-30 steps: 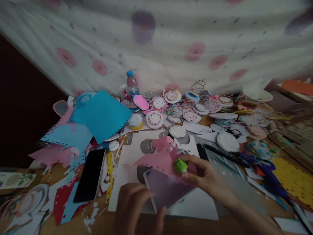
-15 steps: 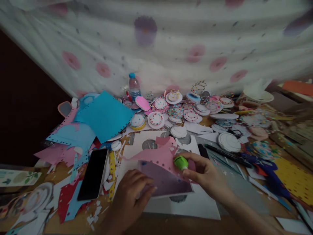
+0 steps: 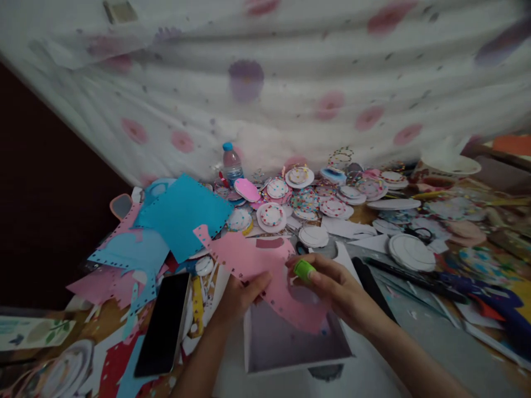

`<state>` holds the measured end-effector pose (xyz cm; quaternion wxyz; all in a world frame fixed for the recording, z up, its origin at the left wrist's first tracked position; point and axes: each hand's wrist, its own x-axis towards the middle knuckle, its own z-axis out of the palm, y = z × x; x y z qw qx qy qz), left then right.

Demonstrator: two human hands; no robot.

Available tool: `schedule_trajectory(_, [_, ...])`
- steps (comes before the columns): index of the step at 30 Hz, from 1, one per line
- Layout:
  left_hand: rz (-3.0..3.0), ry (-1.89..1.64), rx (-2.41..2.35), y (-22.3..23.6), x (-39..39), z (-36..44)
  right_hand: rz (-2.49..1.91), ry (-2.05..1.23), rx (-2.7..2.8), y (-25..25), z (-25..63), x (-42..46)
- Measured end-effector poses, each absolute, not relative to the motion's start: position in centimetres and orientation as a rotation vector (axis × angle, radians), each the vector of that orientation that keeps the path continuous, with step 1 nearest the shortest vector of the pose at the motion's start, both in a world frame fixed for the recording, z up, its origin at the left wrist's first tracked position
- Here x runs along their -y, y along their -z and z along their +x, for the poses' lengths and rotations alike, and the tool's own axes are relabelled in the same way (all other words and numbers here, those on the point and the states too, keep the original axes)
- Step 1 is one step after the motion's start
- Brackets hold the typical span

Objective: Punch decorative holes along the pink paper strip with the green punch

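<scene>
White cloth with pink and purple flowers (image 3: 290, 94) hangs behind a cluttered tabletop (image 3: 440, 342) covered in paper scraps. Near the front edge, the left hand (image 3: 240, 296) pinches the near left edge of a pink paper sheet (image 3: 265, 271) with punched holes along its border, fingers closed on it. The right hand (image 3: 336, 287) grips a small green punch (image 3: 305, 269) between thumb and fingers, held against the right part of the same sheet. Under the sheet, at the front edge, lies a shallow grey tray (image 3: 290, 345) with a white rim. A black phone (image 3: 164, 323) rests left of the hands, near the front left corner. Blue paper sheets (image 3: 182, 213) pile up further left. Toward the back edge stand a water bottle (image 3: 231, 163) and many round decorated paper discs (image 3: 307, 193).
</scene>
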<state>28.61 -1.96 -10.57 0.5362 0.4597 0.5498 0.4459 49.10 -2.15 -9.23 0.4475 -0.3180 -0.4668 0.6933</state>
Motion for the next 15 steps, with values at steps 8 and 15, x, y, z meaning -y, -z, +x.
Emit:
schedule_trajectory(8, [1.302,-1.034,-1.431,11.2,3.3,28.0,-0.748,-1.719,1.221,10.8,49.6,2.2])
schedule_trajectory(15, [1.411,-1.118,-1.352,10.4,3.9,29.5,-0.774,-1.72,1.244,10.7,49.5,2.3])
